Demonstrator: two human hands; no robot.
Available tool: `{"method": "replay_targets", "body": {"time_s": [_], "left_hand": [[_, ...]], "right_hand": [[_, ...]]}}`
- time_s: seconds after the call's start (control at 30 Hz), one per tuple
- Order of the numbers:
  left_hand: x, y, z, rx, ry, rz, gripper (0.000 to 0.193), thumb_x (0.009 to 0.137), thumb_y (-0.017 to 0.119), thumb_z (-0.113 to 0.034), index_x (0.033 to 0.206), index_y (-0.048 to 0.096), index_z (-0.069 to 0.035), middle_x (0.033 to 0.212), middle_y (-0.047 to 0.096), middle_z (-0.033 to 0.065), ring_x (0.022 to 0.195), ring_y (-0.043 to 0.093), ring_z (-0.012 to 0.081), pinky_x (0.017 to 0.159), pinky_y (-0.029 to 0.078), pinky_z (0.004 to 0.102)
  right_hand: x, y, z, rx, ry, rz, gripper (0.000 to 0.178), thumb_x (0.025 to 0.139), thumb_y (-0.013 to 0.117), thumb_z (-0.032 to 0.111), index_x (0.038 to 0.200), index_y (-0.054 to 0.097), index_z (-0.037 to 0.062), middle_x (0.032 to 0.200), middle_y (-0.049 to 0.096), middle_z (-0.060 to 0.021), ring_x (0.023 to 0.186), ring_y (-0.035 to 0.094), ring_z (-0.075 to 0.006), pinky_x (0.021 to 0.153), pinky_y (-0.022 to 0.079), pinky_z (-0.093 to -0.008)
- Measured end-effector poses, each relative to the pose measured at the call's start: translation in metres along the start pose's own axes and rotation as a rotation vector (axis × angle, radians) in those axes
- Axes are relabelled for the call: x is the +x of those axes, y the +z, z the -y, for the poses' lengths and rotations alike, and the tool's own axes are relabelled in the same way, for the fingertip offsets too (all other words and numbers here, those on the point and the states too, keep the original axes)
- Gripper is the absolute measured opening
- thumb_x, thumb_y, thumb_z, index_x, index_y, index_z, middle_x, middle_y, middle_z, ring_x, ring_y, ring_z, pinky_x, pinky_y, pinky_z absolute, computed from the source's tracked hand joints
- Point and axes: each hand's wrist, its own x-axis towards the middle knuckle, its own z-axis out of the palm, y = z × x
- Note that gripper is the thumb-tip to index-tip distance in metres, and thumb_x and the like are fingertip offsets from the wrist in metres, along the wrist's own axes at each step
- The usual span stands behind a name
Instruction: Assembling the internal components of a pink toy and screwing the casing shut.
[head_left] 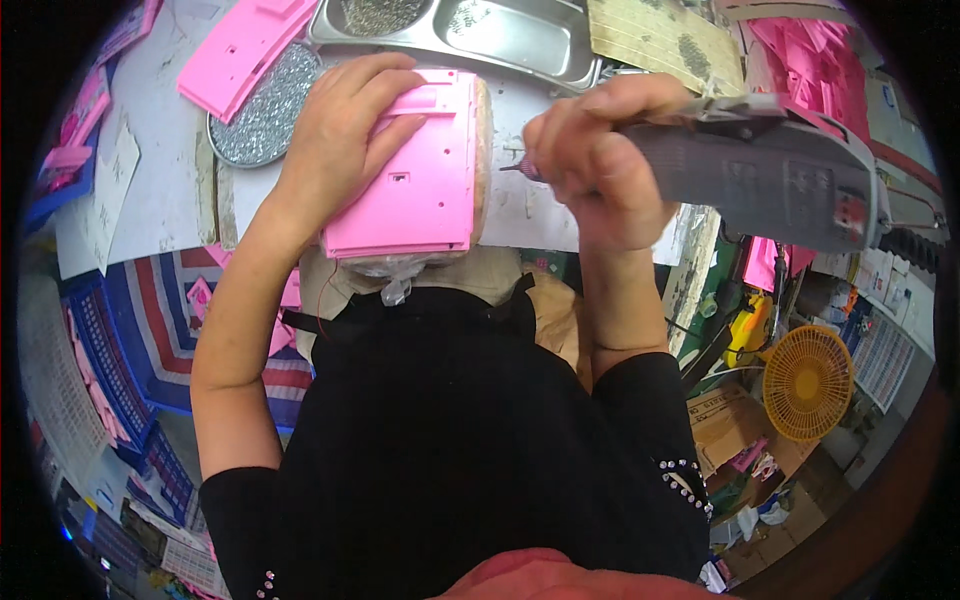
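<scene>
A pink plastic casing with a small square cutout and several holes lies on a padded block wrapped in clear plastic. My left hand holds the casing down by its left and upper side, with the fingers curled over the top and the thumb along its face. To the right, my right hand is wrapped around the front of a grey electric screwdriver. The screwdriver's thin bit points left toward the casing's right edge and is apart from it. Some motion blur softens the right hand.
A round dish of small screws sits left of the casing, partly under more pink panels. Behind stands a metal tray with compartments. Pink parts pile up at the far right. A blue crate and a yellow fan flank me.
</scene>
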Motion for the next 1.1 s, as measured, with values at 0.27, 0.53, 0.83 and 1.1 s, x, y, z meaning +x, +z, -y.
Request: {"method": "replay_targets", "body": {"time_s": [0.27,0.53,0.83,1.1], "left_hand": [[0.004,-0.002,-0.004,-0.021,-0.042,0.018,0.028,0.089,0.072,-0.02,0.112,0.067,-0.004,0.12,0.067,0.0117,0.115,0.062,0.0332,0.101,0.045,0.0456],[0.003,0.001,-0.001,-0.009,-0.018,-0.008,0.028,0.09,0.072,-0.022,0.112,0.067,-0.006,0.118,0.067,0.0103,0.114,0.062,0.0325,0.101,0.045,0.0463],[-0.001,0.0,0.001,0.013,-0.012,-0.022,0.029,0.089,0.072,-0.023,0.113,0.067,-0.007,0.117,0.066,0.0092,0.113,0.061,0.032,0.101,0.044,0.046],[0.002,0.004,0.001,0.028,-0.012,-0.027,0.029,0.09,0.072,-0.025,0.113,0.067,-0.007,0.116,0.066,0.0092,0.112,0.062,0.0323,0.1,0.045,0.0459]], "right_hand": [[0.007,0.002,-0.014,-0.04,0.02,0.074,0.025,0.097,0.064,0.017,0.115,0.053,0.0034,0.061,0.048,-0.003,0.05,0.047,-0.0138,0.055,0.043,-0.0341],[0.034,-0.001,-0.035,0.019,-0.053,0.087,0.017,0.096,0.062,0.014,0.105,0.052,0.0021,0.063,0.053,-0.0066,0.051,0.049,-0.0153,0.054,0.046,-0.0346],[0.041,0.017,-0.011,0.219,-0.171,-0.005,0.018,0.095,0.061,0.005,0.109,0.051,-0.0011,0.065,0.055,-0.0092,0.051,0.05,-0.0168,0.054,0.048,-0.0342],[0.039,0.006,-0.027,-0.029,-0.15,0.059,0.022,0.096,0.054,0.009,0.114,0.054,-0.0032,0.063,0.053,-0.0083,0.051,0.051,-0.0176,0.057,0.049,-0.0363]]}}
